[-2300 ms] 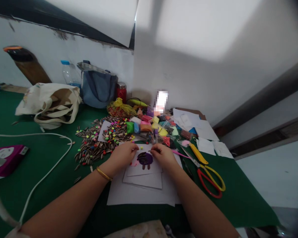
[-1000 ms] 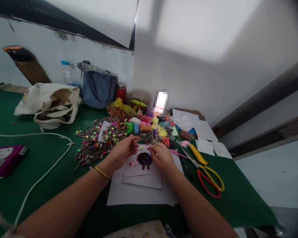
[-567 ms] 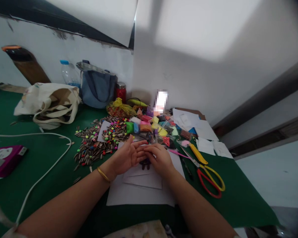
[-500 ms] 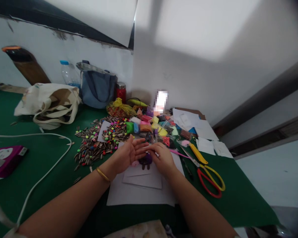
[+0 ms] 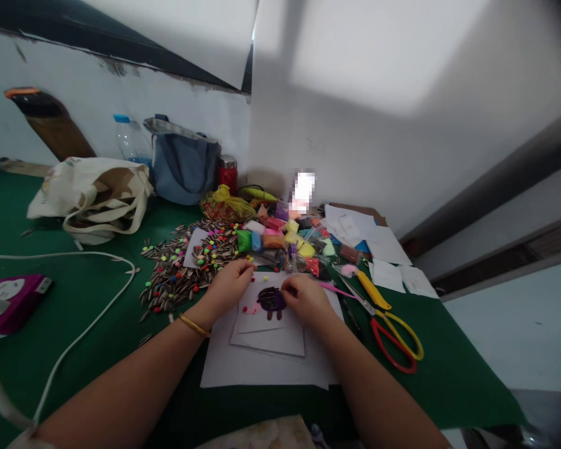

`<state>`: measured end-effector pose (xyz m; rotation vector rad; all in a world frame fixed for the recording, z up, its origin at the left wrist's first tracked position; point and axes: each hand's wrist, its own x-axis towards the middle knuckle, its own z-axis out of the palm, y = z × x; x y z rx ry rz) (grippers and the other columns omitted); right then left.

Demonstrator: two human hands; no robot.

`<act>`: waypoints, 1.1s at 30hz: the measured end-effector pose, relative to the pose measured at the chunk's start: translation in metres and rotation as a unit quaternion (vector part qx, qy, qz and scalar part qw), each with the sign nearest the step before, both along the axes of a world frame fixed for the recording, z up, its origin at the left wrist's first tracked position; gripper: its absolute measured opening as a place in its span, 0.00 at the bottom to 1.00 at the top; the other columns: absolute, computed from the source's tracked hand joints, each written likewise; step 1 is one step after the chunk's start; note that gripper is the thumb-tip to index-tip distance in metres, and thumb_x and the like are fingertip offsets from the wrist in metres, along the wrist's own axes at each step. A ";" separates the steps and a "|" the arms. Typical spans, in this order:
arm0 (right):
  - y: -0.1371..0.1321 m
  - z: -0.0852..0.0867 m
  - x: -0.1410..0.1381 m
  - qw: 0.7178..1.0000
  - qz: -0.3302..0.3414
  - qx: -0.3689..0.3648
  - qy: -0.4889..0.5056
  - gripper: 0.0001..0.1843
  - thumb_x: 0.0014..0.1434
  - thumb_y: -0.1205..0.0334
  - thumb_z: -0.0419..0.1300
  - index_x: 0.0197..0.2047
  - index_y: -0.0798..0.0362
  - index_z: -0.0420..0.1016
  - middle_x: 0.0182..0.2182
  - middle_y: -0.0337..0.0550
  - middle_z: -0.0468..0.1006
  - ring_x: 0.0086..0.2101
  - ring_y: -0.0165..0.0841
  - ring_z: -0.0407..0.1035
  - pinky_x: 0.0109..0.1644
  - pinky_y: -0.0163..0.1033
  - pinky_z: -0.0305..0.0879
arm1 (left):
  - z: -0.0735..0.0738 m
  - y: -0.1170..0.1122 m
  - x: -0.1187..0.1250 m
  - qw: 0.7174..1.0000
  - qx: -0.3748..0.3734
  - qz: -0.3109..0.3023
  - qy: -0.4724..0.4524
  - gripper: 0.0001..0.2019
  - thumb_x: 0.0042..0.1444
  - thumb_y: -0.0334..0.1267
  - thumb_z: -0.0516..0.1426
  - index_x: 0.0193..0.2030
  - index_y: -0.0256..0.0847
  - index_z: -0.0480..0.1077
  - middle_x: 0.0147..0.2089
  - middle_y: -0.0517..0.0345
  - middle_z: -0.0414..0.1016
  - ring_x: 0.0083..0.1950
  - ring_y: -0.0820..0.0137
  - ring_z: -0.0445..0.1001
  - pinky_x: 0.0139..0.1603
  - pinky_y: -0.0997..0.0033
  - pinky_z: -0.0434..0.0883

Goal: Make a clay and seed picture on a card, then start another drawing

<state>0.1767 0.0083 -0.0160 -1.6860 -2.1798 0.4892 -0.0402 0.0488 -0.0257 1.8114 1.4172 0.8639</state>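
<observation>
A hedgehog picture with a dark purple body, pink face, red nose and brown feet lies on a small white card. Seed-like strips sit on its body. My right hand is at the body's right edge, thumb and fingertips pinched together; what is between them is too small to make out. My left hand is over the card's upper left corner with its fingers curled together, their contents hidden. Two small pompoms, red and yellow-green, lie near the card's top. Larger white sheets are underneath.
Striped sunflower seeds mixed with coloured pompoms spread to the left. Coloured clay packets are piled behind. Scissors and a yellow cutter lie at right. A cable, tissue pack and bags occupy the left.
My hands have moved apart. The left has turned from an open palm to curled fingers; the right has lowered to the hedgehog's edge, and the picture is now uncovered.
</observation>
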 end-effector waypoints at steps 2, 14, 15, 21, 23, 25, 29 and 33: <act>0.000 0.000 -0.002 1.000 0.006 0.006 -0.013 0.06 0.58 0.65 0.59 0.34 0.50 0.78 0.34 0.40 0.79 0.36 0.32 0.69 0.37 0.35 0.56 | -0.001 0.000 0.000 1.000 -0.001 -0.004 0.011 0.14 0.59 0.43 0.50 0.37 0.41 0.74 0.35 0.58 0.77 0.39 0.64 0.74 0.39 0.68 0.67; -0.002 0.007 -0.010 0.994 0.031 0.023 -0.105 0.09 0.61 0.64 0.56 0.36 0.50 0.80 0.35 0.43 0.78 0.38 0.33 0.69 0.39 0.36 0.57 | -0.007 0.002 0.000 0.999 -0.022 0.006 0.029 0.13 0.58 0.42 0.50 0.39 0.43 0.75 0.34 0.57 0.79 0.37 0.64 0.75 0.37 0.69 0.68; -0.002 0.007 -0.010 0.993 0.033 0.026 -0.111 0.09 0.61 0.64 0.56 0.37 0.51 0.80 0.35 0.43 0.78 0.38 0.34 0.69 0.40 0.36 0.57 | -0.007 0.002 0.000 0.999 -0.022 0.003 0.032 0.13 0.58 0.42 0.50 0.39 0.43 0.75 0.34 0.57 0.79 0.37 0.64 0.75 0.36 0.69 0.68; -0.001 0.001 -0.011 0.990 0.043 0.048 -0.123 0.09 0.62 0.64 0.57 0.37 0.51 0.80 0.35 0.44 0.79 0.38 0.35 0.70 0.41 0.37 0.58 | -0.009 0.002 0.000 0.999 -0.026 0.015 0.025 0.13 0.57 0.41 0.51 0.40 0.43 0.75 0.37 0.56 0.79 0.39 0.65 0.76 0.38 0.70 0.69; -0.002 0.000 -0.010 0.991 0.044 0.056 -0.115 0.09 0.62 0.64 0.57 0.37 0.51 0.80 0.35 0.45 0.78 0.38 0.36 0.70 0.41 0.38 0.59 | -0.008 0.003 -0.001 0.999 -0.024 0.031 0.009 0.13 0.57 0.40 0.51 0.41 0.42 0.75 0.38 0.56 0.79 0.38 0.65 0.76 0.39 0.69 0.70; -0.003 0.000 -0.008 0.992 0.048 0.057 -0.097 0.09 0.63 0.64 0.57 0.37 0.50 0.80 0.35 0.45 0.78 0.38 0.36 0.70 0.41 0.38 0.59 | -0.006 0.005 -0.002 0.999 -0.020 0.046 -0.012 0.13 0.57 0.39 0.51 0.42 0.41 0.75 0.39 0.56 0.79 0.36 0.66 0.76 0.38 0.69 0.70; -0.002 0.003 0.001 0.997 0.038 0.063 -0.036 0.09 0.64 0.63 0.56 0.39 0.51 0.78 0.37 0.44 0.78 0.40 0.36 0.70 0.44 0.37 0.61 | -0.002 0.007 -0.007 0.998 0.031 0.054 0.009 0.12 0.57 0.38 0.52 0.42 0.39 0.74 0.40 0.54 0.77 0.39 0.65 0.75 0.41 0.67 0.70; 0.003 0.000 0.008 0.998 0.005 0.065 0.025 0.10 0.65 0.64 0.54 0.43 0.52 0.77 0.40 0.45 0.79 0.42 0.36 0.70 0.47 0.37 0.63 | 0.000 0.001 -0.006 0.983 0.083 -0.010 0.164 0.10 0.56 0.39 0.56 0.42 0.42 0.75 0.43 0.53 0.76 0.45 0.63 0.73 0.45 0.66 0.68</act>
